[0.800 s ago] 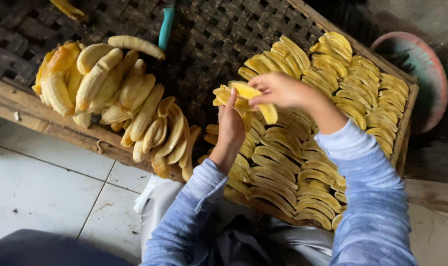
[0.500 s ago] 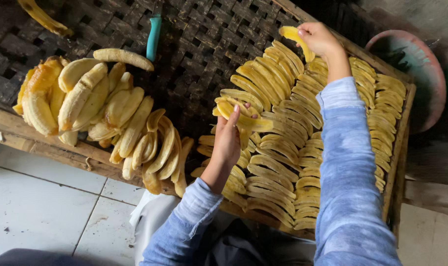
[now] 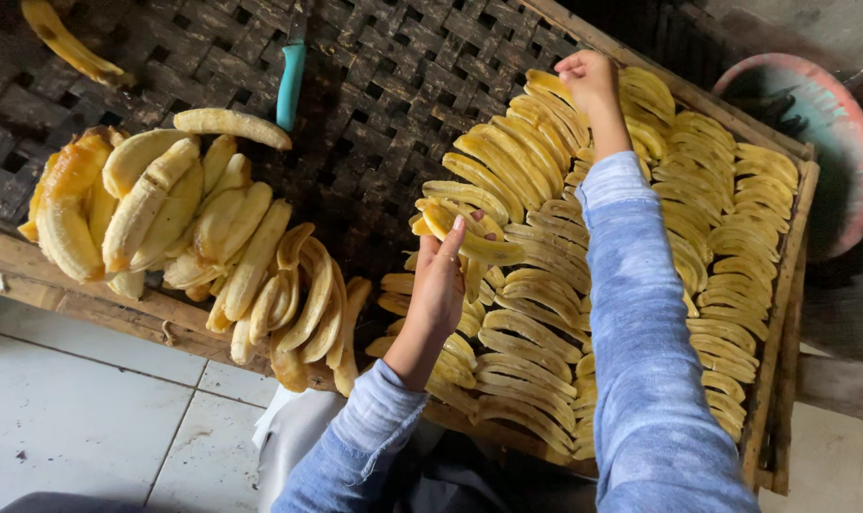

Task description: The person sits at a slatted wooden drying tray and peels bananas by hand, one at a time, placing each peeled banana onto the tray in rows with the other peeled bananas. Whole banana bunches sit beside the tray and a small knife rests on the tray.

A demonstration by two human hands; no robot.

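Head view: your two hands are both over the woven tray [image 3: 374,104], a dark lattice of flat strips framed in rough wood that serves as your worktop. Your left hand [image 3: 439,285] sits near the middle of the view, fingers curled loosely around a small bunch of banana slices [image 3: 460,228] (four or five, though they overlap too much to count surely). Your right hand [image 3: 591,81] reaches toward 1 o'clock, fingertips pinched closed on the end of one slice [image 3: 545,84] at the top of the laid rows.

Those laid rows [image 3: 726,237] fill the tray from 1 to 5 o'clock: several dozen long, thin, curved yellow slices, shingled in about four overlapping columns. At 9 o'clock lies a heap of peeled bananas [image 3: 165,218], roughly twenty, plump, pale and matte, some halved lengthwise. One knife with a smooth teal handle [image 3: 292,85] lies at 11 o'clock, and one stray yellow peel [image 3: 66,43] lies in the top left corner.

At 2 o'clock, beyond the frame, is one round basin [image 3: 830,123] with a pink rim. White floor tiles [image 3: 61,418] show at 8 o'clock.
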